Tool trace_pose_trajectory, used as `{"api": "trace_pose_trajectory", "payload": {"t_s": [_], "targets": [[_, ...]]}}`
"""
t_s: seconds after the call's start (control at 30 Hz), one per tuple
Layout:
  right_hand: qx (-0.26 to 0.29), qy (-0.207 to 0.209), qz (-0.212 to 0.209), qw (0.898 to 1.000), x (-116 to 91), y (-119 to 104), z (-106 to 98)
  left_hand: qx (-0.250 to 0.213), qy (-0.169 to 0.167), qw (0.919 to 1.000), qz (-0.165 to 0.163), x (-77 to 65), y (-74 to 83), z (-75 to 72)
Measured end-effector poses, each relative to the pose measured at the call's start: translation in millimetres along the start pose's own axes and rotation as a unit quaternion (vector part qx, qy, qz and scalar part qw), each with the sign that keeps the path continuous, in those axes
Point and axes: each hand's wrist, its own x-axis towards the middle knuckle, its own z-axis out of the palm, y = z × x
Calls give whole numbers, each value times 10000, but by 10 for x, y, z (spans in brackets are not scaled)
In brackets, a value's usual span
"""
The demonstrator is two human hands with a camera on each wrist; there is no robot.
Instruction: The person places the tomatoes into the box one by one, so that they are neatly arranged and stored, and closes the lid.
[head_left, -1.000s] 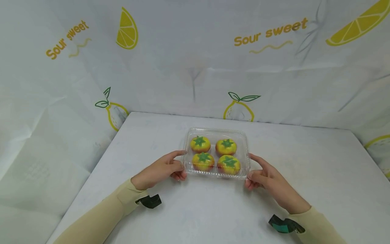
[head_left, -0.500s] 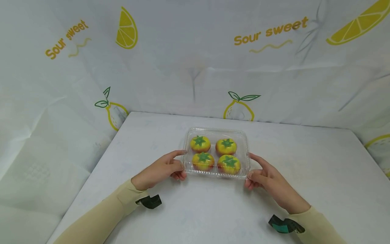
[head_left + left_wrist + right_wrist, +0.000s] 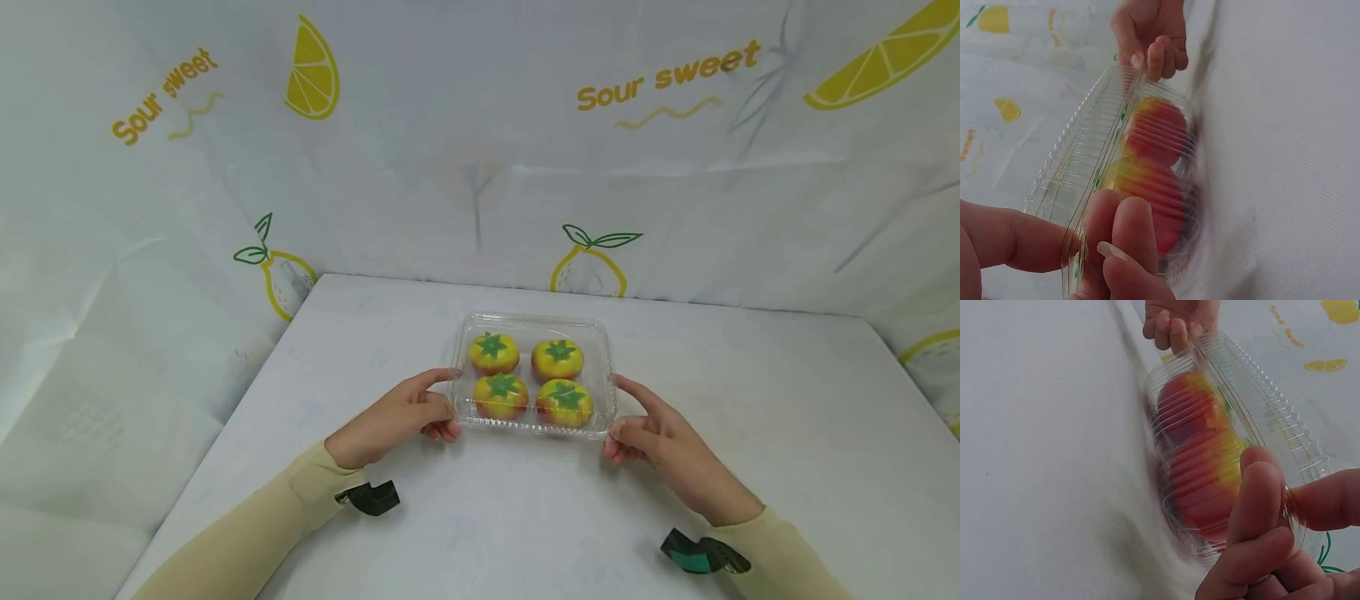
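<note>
A clear plastic clamshell box lies at the middle of the white table, its lid down. Inside are several persimmon-like fruits, yellow on top and red below, each with a green star-shaped calyx. My left hand pinches the box's rim near its front left corner, thumb above and curled fingers beneath, index finger along the side. At the opposite corner my right hand pinches the rim in the same way. Both wrist views show the ribbed box wall close to the table surface; whether its base touches cannot be told.
The white table reaches back to a hanging white cloth printed with lemons and lettering. More of this cloth hangs along the left and right sides. A dark strap piece sits at each sleeve cuff.
</note>
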Motion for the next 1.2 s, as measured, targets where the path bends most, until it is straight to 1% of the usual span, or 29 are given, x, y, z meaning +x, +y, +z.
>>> {"api": "trace_pose_trajectory", "payload": {"t_s": [0.3, 0.37, 0.53, 0.67, 0.97, 1.2], "targets": [[133, -56, -38, 9999, 13, 10, 3, -31, -9, 10000, 40, 2, -12, -3], [171, -76, -47, 9998, 15, 11, 4, -53, -5, 10000, 2, 1, -11, 0], [195, -70, -28, 9998, 14, 11, 8, 8, -21, 10000, 47, -7, -13, 0], [192, -52, -60, 9998, 15, 13, 9, 27, -6, 10000, 47, -5, -9, 2], [187, 10, 22, 9998, 13, 10, 4, 63, -63, 10000, 24, -11, 5, -1], [72, 50, 111, 9999, 20, 1, 11, -12, 12, 10000, -52, -5, 7, 22]]}}
